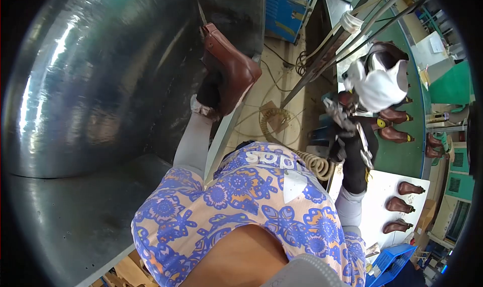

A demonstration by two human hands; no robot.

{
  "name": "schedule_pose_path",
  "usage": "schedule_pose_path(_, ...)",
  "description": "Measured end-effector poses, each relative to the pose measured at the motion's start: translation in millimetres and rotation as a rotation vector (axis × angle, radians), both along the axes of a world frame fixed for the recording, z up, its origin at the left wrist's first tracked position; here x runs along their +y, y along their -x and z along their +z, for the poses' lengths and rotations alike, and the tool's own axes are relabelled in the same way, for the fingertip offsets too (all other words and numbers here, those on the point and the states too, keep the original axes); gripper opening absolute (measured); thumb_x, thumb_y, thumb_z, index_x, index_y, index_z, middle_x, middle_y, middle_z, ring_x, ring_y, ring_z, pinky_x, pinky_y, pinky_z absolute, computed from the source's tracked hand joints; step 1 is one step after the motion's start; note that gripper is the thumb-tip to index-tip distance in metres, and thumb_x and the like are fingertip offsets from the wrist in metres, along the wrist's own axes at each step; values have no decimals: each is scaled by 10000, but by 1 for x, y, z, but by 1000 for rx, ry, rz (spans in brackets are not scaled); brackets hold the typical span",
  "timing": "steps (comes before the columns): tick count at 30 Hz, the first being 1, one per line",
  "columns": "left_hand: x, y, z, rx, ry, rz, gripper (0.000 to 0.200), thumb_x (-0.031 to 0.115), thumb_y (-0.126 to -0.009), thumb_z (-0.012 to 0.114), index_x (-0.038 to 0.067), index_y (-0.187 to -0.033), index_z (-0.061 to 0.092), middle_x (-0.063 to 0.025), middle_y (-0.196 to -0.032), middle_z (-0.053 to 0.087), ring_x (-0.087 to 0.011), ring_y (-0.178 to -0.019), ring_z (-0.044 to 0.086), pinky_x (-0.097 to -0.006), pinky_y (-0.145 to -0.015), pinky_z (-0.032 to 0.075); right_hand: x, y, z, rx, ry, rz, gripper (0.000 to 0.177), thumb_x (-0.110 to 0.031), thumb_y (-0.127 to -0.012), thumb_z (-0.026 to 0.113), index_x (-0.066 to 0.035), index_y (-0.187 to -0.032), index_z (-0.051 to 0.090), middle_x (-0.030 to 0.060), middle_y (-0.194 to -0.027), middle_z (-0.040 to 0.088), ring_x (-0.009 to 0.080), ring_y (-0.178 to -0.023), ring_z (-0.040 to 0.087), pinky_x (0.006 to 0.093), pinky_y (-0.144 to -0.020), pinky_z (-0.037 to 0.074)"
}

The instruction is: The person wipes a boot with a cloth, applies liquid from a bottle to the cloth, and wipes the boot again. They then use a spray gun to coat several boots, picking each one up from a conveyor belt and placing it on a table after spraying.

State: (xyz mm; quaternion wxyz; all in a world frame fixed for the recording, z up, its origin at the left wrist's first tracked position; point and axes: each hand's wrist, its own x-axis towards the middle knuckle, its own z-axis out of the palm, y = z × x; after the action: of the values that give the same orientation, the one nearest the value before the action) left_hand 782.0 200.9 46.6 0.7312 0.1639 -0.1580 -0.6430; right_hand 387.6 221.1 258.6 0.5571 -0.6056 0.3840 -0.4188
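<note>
A reddish-brown leather ankle boot (231, 63) is tilted in front of the dark metal booth, with its shaft toward the upper left. My left hand (207, 91), in a black glove, is closed on the boot's lower front part; most of its fingers are hidden behind the leather. On the right, my right hand (352, 153), also black-gloved, is wrapped around a metal spray gun (339, 117). A white plastic cup (380, 88) with a cut-open top sits at the gun's far end. A coiled air hose (317, 165) runs near that hand.
Left of me curves a large shiny metal booth (100, 95). Several brown boots (396, 135) stand on a green conveyor belt (392, 158). Three more brown boots (400, 205) rest on a white board (375, 201). A blue basket (392, 264) and a slanted pole (314, 65) are close by.
</note>
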Motion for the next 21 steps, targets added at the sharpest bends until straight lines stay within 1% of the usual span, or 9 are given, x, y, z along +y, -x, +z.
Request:
schedule_pose_path(1,-8,8,4,-15,22,-49,582,251,-857,583,45,-1359,372,-125,-1277,506,-239,-1154,506,-380,-973,423,-8,-8,2,-11,195,29,429,-404,-848,585,-6,-1009,574,64,-832,654,95,-663,581,233,-601,445)
schedule_pose_path(5,-38,56,32,-67,94,-251,637,496,-917,461,44,-1354,362,-154,-1270,492,-240,-1141,504,-404,-974,402,-43,-38,-36,-232,148,94,316,-204,-831,623,-10,-1076,579,73,-960,651,90,-815,573,229,-703,441)
schedule_pose_path(7,-18,95,83,-34,18,-147,760,597,-863,460,29,-1357,353,-173,-1329,443,-293,-1154,497,-444,-970,407,-48,-51,-41,-232,82,122,321,-145,-826,615,-8,-1115,590,67,-1020,649,106,-858,576,250,-759,452)
schedule_pose_path(8,-13,111,108,-6,-62,-40,886,698,-809,459,14,-1360,344,-192,-1388,395,-347,-1166,489,-484,-967,412,-54,-56,-46,-174,198,114,349,-134,-832,606,-6,-1156,587,72,-1035,652,123,-882,583,267,-782,457)
schedule_pose_path(10,-10,123,134,-38,-37,-23,900,719,-813,424,76,-1415,237,-150,-1430,323,-340,-1246,402,-478,-1007,370,-53,-61,-29,-4,335,123,381,-187,-856,580,-8,-1192,574,93,-1085,640,158,-943,585,297,-849,446)
schedule_pose_path(12,8,136,148,150,210,-191,893,729,-814,407,86,-1413,253,-141,-1416,341,-329,-1263,389,-468,-1042,330,-71,-59,-46,-140,287,169,394,-229,-875,558,-11,-1203,569,103,-1121,626,177,-984,578,316,-891,429)
schedule_pose_path(16,6,143,115,244,141,-387,895,697,-805,457,60,-1408,279,-158,-1411,355,-299,-1272,382,-447,-1076,278,-62,-59,-41,-418,62,231,455,-345,-918,494,-18,-1227,556,119,-1191,591,213,-1090,548,350,-982,379)
schedule_pose_path(18,-1,152,82,214,67,-413,875,680,-814,454,63,-1409,279,-155,-1406,358,-293,-1267,384,-438,-1072,279,-63,-60,-56,-450,20,253,414,-306,-908,533,-22,-1207,566,108,-1162,601,197,-1085,547,325,-971,387)
schedule_pose_path(21,-5,163,47,167,-16,-446,847,655,-827,450,66,-1410,279,-150,-1400,364,-283,-1258,388,-424,-1067,282,-70,-60,-75,-30,256,249,330,-155,-890,568,-31,-1196,554,73,-1145,597,141,-1035,538,283,-907,413)
